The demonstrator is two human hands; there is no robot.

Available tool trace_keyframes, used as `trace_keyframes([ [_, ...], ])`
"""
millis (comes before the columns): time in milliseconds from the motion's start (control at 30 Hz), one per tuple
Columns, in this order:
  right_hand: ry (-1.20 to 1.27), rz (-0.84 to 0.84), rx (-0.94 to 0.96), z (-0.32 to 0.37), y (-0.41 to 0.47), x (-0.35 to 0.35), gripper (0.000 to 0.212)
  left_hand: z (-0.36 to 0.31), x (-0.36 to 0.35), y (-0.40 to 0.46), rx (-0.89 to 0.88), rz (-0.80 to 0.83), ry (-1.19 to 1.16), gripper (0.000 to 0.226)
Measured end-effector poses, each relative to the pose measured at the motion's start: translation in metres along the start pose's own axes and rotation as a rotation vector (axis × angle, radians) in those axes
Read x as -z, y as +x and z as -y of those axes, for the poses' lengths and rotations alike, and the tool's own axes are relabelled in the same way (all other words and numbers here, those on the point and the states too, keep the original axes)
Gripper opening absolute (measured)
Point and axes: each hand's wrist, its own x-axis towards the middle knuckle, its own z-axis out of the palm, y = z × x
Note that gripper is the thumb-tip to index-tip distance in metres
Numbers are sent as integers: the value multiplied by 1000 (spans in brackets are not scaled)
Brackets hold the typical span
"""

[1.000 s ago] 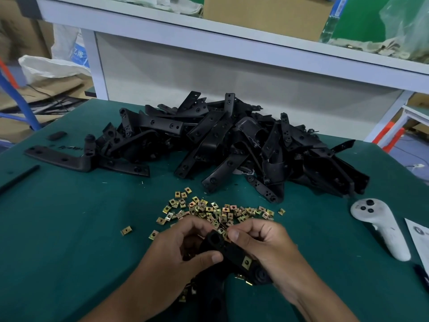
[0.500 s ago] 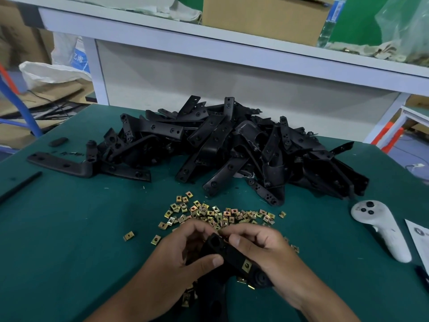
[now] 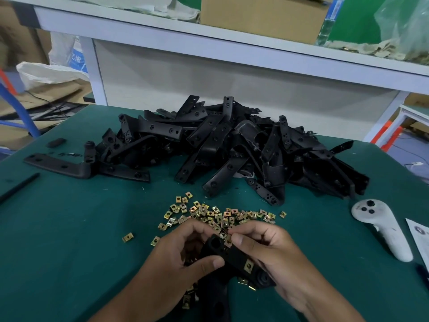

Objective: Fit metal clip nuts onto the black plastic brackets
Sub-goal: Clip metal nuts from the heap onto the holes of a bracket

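A green work table (image 3: 69, 228) fills the frame. A heap of black plastic brackets (image 3: 232, 147) lies at centre, loose clip nuts (image 3: 216, 214) below it. At bottom centre, the left hand (image 3: 171, 259) and right hand (image 3: 276, 252) both grip one black bracket (image 3: 232, 254) with a fitted clip nut (image 3: 248, 265).

Factory assembly station: green-matted counter (image 3: 69, 228) carries a bulk heap of black plastic brackets (image 3: 232, 147) and loose clip nuts (image 3: 218, 214). White steel shelf (image 3: 232, 54) at the far side holds a cardboard box (image 3: 260, 17); sacks (image 3: 51, 75) far left.
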Motion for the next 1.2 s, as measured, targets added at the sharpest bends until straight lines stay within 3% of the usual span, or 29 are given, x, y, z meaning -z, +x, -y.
trace_keyframes([
  [167, 19, 0, 23, 3, -2, -2, 24, 0, -1, -1, -19, -38, 22, 32],
  [467, -77, 11, 114, 3, -3, -2, 36, 0, -1, -1, -26, -51, 18, 31],
  [700, -57, 168, 88, 0, -2, 3, 43, 3, 1, -1, -24, -63, -8, 33],
  [833, -185, 229, 112, -1, -1, 5, 47, 1, 4, 2, -25, -116, -46, 29],
  [1200, -391, 6, 288, 14, -8, 10, 33, -9, -2, 3, 74, -232, 89, 24],
])
